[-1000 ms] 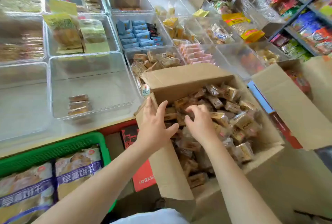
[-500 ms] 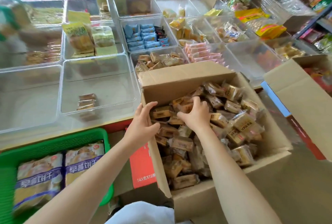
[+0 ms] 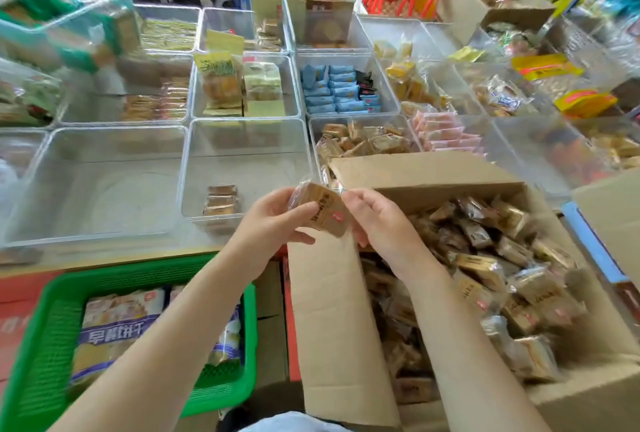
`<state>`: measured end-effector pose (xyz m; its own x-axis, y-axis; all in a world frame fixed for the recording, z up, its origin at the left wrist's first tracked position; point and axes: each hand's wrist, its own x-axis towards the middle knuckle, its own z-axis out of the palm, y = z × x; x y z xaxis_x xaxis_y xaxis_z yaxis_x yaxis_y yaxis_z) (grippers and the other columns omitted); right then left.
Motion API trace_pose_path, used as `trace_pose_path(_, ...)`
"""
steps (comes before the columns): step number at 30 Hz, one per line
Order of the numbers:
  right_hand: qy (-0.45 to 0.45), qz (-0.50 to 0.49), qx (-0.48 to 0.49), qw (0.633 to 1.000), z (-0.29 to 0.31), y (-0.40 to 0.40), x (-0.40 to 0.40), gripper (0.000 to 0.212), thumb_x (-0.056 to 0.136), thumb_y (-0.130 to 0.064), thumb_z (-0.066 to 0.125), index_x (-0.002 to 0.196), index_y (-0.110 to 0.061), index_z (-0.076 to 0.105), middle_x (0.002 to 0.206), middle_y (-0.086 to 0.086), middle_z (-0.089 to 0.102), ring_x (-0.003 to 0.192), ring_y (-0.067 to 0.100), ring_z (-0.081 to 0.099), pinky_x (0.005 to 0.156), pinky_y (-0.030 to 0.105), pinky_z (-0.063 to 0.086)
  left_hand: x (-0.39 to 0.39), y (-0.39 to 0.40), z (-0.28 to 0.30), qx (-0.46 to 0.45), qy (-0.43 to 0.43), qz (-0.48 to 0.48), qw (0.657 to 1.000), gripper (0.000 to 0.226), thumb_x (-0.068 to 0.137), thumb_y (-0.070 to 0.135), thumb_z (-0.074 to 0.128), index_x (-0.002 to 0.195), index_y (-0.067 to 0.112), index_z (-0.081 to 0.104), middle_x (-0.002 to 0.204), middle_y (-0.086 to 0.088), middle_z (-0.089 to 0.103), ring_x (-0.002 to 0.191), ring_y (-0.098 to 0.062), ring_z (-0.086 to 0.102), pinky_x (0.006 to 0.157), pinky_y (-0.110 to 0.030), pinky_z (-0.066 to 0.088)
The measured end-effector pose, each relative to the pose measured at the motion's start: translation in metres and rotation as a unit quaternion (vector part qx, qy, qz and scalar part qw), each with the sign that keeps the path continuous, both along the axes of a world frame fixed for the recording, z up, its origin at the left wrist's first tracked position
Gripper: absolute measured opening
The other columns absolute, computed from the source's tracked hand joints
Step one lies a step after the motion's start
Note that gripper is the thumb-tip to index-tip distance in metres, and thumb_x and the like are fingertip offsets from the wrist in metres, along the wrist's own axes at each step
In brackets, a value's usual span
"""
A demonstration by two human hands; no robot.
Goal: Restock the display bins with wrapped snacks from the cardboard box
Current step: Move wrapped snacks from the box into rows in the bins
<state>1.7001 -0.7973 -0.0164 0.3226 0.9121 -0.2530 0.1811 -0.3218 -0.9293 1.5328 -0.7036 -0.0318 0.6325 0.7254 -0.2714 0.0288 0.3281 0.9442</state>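
Left grip (image 3: 273, 220): pinches wrapped snack (image 3: 323, 211) at its left edge.
Right grip (image 3: 379, 220): holds the snack's right edge.
Snack: between both grips, above cardboard box (image 3: 339, 310) flap.
Display bin (image 3: 249, 168): just beyond left grip.

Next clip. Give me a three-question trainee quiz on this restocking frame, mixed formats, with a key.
1. True or false: both hands hold one wrapped snack above the near flap of the cardboard box.
2. Multiple choice: the clear bin just beyond the left hand holds A) a full heap, B) a few brown snacks near its front, C) blue packets.
3. Fill in: the basket at lower left is coloured ____.

Key: 1 true, the right hand grips the snack's other side. 2 B. 3 green.
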Motion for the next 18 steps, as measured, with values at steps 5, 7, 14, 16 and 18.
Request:
trace_pose_path(5, -0.109, 0.085, -0.033, 0.990, -0.007, 0.053, -0.038, 0.020, 0.092, -0.034, 0.071, 0.110, -0.030, 0.065, 0.095, -0.008, 0.066, 0.081, 0.005, 0.059, 0.069, 0.017, 0.047, -0.059, 0.051, -0.023, 0.059, 0.056, 0.007, 0.997, 0.045, 0.077, 0.036, 0.075, 0.120, 0.022, 0.068, 0.104, 0.001, 0.076, 0.097, -0.013, 0.071, 0.085, -0.032, 0.058)
trace_pose_path(7, -0.158, 0.074, -0.029, 0.984, -0.012, 0.080, -0.055, 0.019, 0.093, -0.029, 0.071, 0.110, -0.026, 0.063, 0.098, -0.003, 0.064, 0.081, 0.006, 0.058, 0.063, 0.009, 0.043, -0.083, 0.082, -0.053, 0.143, 0.158, 0.056, 0.975, 0.041, 0.084, 0.038, 0.076, 0.121, 0.024, 0.068, 0.114, 0.002, 0.071, 0.102, -0.010, 0.066, 0.091, -0.033, 0.054)
trace_pose_path(14, -0.190, 0.000, -0.082, 0.978, -0.087, 0.187, -0.094, 0.025, 0.090, -0.030, 0.071, 0.112, -0.028, 0.059, 0.116, 0.003, 0.058, 0.100, 0.016, 0.059, 0.093, 0.039, 0.052, -0.149, 0.157, -0.144, 0.354, 0.518, -0.104, 0.772, 0.047, 0.095, 0.051, 0.059, 0.138, 0.033, 0.056, 0.163, -0.018, 0.020, 0.150, -0.034, 0.023, 0.119, -0.048, 0.028)
trace_pose_path(16, -0.194, -0.011, -0.110, 0.975, -0.105, 0.213, -0.102, 0.026, 0.091, -0.026, 0.071, 0.114, -0.026, 0.058, 0.119, 0.006, 0.053, 0.099, 0.017, 0.056, 0.094, 0.034, 0.049, -0.152, 0.167, -0.160, 0.340, 0.514, -0.138, 0.775, 0.044, 0.096, 0.057, 0.054, 0.133, 0.033, 0.058, 0.163, -0.019, 0.022, 0.143, -0.035, 0.038, 0.111, -0.048, 0.041)
trace_pose_path(18, -0.208, -0.015, -0.137, 0.969, -0.120, 0.236, -0.106, 0.028, 0.091, -0.022, 0.070, 0.117, -0.022, 0.058, 0.121, 0.008, 0.049, 0.094, 0.016, 0.053, 0.090, 0.029, 0.044, -0.152, 0.173, -0.171, 0.335, 0.508, -0.144, 0.780, 0.043, 0.096, 0.061, 0.050, 0.126, 0.032, 0.057, 0.156, -0.019, 0.032, 0.120, -0.030, 0.060, 0.092, -0.044, 0.057)
